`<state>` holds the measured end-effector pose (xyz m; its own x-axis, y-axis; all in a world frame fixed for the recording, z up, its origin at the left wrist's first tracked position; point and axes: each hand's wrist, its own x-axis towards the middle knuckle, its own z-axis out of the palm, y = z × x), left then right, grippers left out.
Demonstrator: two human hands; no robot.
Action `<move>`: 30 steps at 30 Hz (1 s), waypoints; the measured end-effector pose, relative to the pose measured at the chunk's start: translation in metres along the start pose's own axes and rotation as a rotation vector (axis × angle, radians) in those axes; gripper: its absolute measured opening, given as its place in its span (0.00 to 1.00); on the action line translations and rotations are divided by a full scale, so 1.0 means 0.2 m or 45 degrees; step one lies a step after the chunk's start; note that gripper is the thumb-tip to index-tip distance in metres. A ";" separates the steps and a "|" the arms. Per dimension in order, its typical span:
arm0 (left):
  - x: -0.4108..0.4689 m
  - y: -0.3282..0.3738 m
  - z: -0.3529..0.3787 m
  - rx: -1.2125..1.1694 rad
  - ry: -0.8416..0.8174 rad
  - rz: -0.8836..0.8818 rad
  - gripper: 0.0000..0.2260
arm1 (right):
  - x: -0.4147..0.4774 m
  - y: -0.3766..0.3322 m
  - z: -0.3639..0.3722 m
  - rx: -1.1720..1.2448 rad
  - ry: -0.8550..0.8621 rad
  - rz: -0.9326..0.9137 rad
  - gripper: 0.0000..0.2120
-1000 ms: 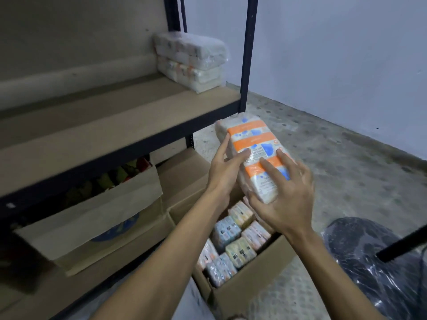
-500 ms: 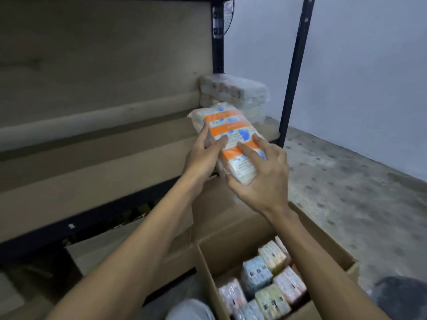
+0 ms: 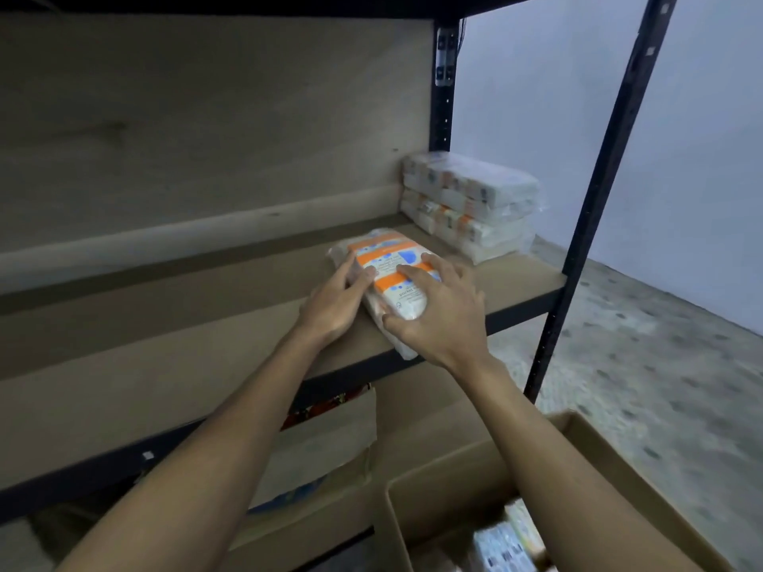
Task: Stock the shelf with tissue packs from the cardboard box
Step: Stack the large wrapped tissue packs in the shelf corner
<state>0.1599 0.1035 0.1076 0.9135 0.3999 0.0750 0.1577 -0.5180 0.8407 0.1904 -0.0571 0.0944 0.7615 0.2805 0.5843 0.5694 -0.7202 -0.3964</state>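
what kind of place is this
Likely a storeroom or shop back room: a metal rack with board shelves, wrapped tissue packs stacked on one, an open cardboard box of more packs below, and a rough concrete floor.

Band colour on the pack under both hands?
Orange bands on the white tissue pack; head view.

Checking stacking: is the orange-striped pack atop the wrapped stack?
No, the orange-striped pack lies on the shelf board, apart from the stack.
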 end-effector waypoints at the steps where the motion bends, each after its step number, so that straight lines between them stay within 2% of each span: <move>1: 0.01 -0.02 -0.01 0.017 -0.019 0.008 0.31 | 0.01 0.00 0.01 -0.020 -0.021 -0.010 0.35; 5: 0.03 -0.09 -0.02 0.135 -0.029 0.047 0.26 | 0.03 0.02 0.05 -0.077 -0.040 -0.029 0.34; 9: 0.04 -0.12 -0.02 0.190 0.004 0.102 0.24 | -0.02 0.01 0.07 -0.012 0.127 0.034 0.35; 14: 0.04 -0.11 -0.01 0.259 -0.006 0.091 0.24 | -0.07 0.02 0.08 0.054 0.047 0.028 0.41; 20: 0.07 -0.14 -0.01 0.139 -0.012 0.099 0.25 | -0.02 0.02 0.10 0.135 0.115 0.029 0.32; 25: 0.09 -0.15 -0.01 -0.010 0.033 0.070 0.25 | 0.02 0.02 0.08 0.329 0.286 0.002 0.29; 30: 0.10 -0.14 0.01 0.170 0.045 0.139 0.24 | 0.09 0.08 0.00 0.399 0.403 -0.072 0.28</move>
<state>0.1749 0.1245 0.0836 0.9144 0.3612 0.1828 0.1091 -0.6547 0.7480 0.2135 -0.0623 0.0990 0.6223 0.0707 0.7796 0.7107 -0.4685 -0.5248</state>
